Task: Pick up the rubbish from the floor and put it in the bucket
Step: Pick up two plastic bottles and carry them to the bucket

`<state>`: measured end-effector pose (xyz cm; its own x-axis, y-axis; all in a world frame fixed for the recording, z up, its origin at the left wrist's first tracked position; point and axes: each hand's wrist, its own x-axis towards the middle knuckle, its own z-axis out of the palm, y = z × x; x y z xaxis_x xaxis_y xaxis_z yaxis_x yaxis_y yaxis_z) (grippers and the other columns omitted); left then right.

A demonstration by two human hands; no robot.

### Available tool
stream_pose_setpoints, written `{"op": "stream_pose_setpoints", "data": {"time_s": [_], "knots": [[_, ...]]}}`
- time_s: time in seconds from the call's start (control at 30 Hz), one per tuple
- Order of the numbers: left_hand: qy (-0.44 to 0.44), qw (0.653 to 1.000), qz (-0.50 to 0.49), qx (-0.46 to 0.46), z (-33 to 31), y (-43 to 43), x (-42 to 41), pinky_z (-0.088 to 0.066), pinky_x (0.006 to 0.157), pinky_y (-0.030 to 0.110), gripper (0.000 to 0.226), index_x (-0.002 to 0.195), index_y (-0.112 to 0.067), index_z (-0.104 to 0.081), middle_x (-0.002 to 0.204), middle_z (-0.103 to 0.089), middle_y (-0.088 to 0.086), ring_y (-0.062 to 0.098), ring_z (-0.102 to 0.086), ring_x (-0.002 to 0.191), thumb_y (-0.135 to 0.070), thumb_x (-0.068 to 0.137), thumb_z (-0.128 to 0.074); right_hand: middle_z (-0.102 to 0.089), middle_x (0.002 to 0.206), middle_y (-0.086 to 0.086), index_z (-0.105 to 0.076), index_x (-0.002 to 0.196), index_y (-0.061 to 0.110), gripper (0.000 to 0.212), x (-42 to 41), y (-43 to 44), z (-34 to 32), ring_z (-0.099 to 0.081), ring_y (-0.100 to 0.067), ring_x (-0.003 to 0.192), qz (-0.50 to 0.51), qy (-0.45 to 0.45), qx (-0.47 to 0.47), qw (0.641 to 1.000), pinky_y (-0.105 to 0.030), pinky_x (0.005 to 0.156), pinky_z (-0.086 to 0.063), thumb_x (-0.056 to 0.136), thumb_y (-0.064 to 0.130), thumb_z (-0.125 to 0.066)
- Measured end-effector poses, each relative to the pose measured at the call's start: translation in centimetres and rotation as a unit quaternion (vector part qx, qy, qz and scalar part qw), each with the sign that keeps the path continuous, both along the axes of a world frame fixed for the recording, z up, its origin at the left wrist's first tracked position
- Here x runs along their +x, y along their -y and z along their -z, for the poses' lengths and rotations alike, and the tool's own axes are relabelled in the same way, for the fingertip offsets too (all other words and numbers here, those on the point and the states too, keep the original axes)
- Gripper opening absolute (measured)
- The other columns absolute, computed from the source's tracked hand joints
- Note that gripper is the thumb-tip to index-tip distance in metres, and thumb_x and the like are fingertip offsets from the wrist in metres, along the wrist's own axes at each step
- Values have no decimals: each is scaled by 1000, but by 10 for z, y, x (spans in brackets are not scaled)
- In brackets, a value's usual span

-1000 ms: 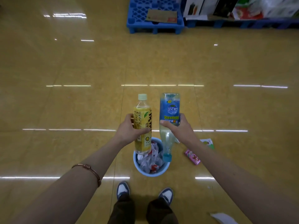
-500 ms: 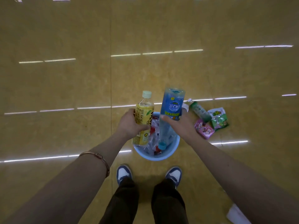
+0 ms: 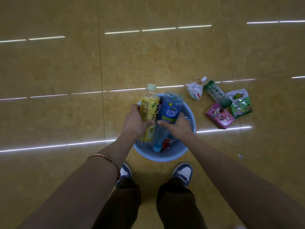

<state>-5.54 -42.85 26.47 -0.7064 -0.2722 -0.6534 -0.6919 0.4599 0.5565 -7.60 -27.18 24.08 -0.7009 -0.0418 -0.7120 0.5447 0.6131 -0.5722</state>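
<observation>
One yellow bottle (image 3: 149,109) gripped by left hand (image 3: 136,124), blue bottle (image 3: 170,109) (inverted) by right hand (image 3: 179,128), above bucket (image 3: 165,157)

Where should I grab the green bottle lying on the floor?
Probably around its middle, from above: the green bottle lies flat, so fingers can straddle its round body. The pink packet and green packet crowd its bottom end.

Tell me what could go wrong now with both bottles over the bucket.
1. The bucket already holds rubbish, so the tall yellow bottle and blue bottle may topple over the rim when released.
2. The left hand and right hand are crowded together; the bottles might knock each other aside.
3. The green bottle lying nearby could roll underfoot.
</observation>
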Motion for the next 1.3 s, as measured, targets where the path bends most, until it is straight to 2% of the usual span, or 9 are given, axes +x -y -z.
{"op": "stream_pose_setpoints", "data": {"time_s": [0.13, 0.27, 0.4, 0.67, 0.77, 0.83, 1.0, 1.13, 1.3], "knots": [[-6, 1000, -16, 5, 17, 3, -1, -45, 81, 31, 76, 133, -9, -31, 128, -57, 15, 30, -56, 113, -18, 74, -78, -63, 117, -4, -46, 127, 10, 88, 4, 6, 22, -60, -22, 109, -41, 36, 13, 998, -37, 90, -52, 59, 57, -76], [-7, 1000, -2, 7, 28, 2, 4, -45, 94, 37, 82, 136, -8, -29, 134, -49, 15, 28, -50, 121, -17, 72, -79, -56, 125, -9, -38, 131, 3, 75, 4, 12, 17, -54, -26, 117, -48, 51, 33, 997, -29, 85, -44, 77, 37, -76], [15, 999, 27, -15, 30, -4, -2, -38, 100, 38, 82, 136, -5, -28, 138, -38, 13, 29, -43, 125, -14, 72, -79, -52, 129, -18, -29, 131, 0, 76, 10, 22, 15, -52, -35, 117, -48, 46, 93, 993, -39, 91, -43, 81, 39, -72], [52, 998, 26, -32, 46, -11, 1, -38, 100, 39, 87, 138, -9, -24, 143, -39, 10, 28, -41, 130, -18, 72, -80, -45, 137, -18, -23, 136, 3, 74, 17, 35, 36, -47, -39, 122, 10, 65, 100, 993, -46, 100, -40, 84, 30, -69], [109, 991, 48, -65, 42, -11, -4, -42, 95, 43, 80, 131, -4, -28, 133, -49, 15, 33, -50, 121, -22, 72, -79, -40, 139, -21, -17, 138, 0, 74, 7, 31, 29, -44, -36, 126, 9, 109, 65, 992, -39, 99, -40, 87, 24, -66], [146, 982, 75, -93, 34, -6, -6, -45, 86, 42, 70, 124, -2, -35, 121, -57, 16, 35, -56, 112, -28, 75, -77, -45, 137, -21, -17, 140, -2, 68, 2, 25, 18, -46, -35, 125, -41, 132, 54, 989, -32, 89, -39, 93, 26, -58], [180, 929, 261, -194, 9, 7, -3, -43, 71, 33, 41, 106, -3, -58, 108, -62, 14, 29, -61, 98, -42, 91, -55, -60, 112, -20, -55, 110, -1, 35, -5, 17, -12, -60, -34, 100, -174, 62, 176, 967, -34, 72, -42, 97, 31, -50], [165, 916, 289, -223, -5, 6, 6, -41, 65, 31, 44, 102, -9, -58, 96, -61, 11, 27, -59, 87, -50, 92, -46, -60, 113, -17, -52, 115, 2, 42, -2, 16, -29, -59, -33, 103, -190, 43, 199, 960, -36, 74, -44, 95, 40, -51], [148, 911, 299, -241, -30, 3, 4, -42, 67, 32, 42, 110, -11, -52, 107, -61, 9, 27, -60, 97, -48, 93, -45, -59, 116, -16, -45, 119, 4, 47, -1, 1, -53, -59, -31, 104, -194, 49, 185, 962, -34, 73, -43, 94, 43, -48]]}}
